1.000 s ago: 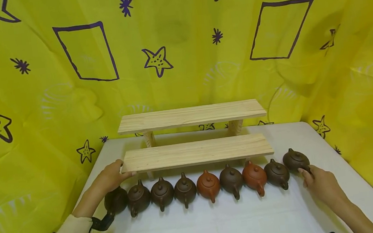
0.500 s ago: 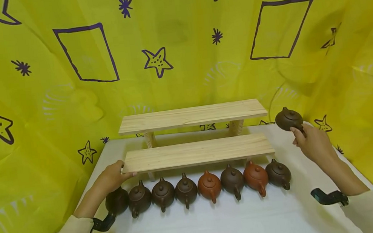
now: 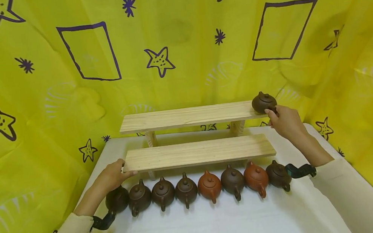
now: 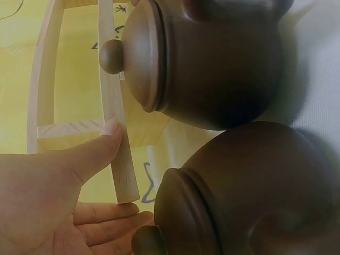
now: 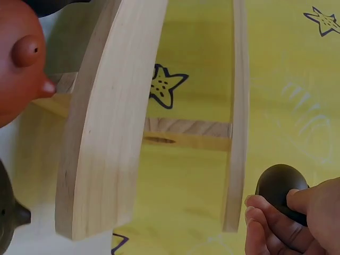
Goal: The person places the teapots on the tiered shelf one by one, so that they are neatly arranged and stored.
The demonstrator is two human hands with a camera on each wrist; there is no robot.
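At the right end of the upper board (image 3: 186,116) my right hand (image 3: 286,123) holds a dark brown teapot (image 3: 263,102) by its handle. Its base overlaps the board in the head view; whether they touch, I cannot tell. The right wrist view shows the dark pot (image 5: 279,183) between thumb and fingers, mostly covered by the hand. My left hand (image 3: 111,175) grips the left end of the lower board (image 3: 197,153), thumb on the front edge. Dark teapots (image 4: 212,69) stand close to that hand in the left wrist view.
Several teapots stand in a row before the wooden two-tier rack, mostly dark, with two reddish ones (image 3: 209,186) (image 3: 256,179) among them. A white cloth (image 3: 205,228) covers the table. Yellow patterned curtain (image 3: 190,85) hangs behind and at both sides.
My right hand has lifted the dark teapot from the row's right end, raised it, then carried it left to the upper board's right end. The left hand stays put.
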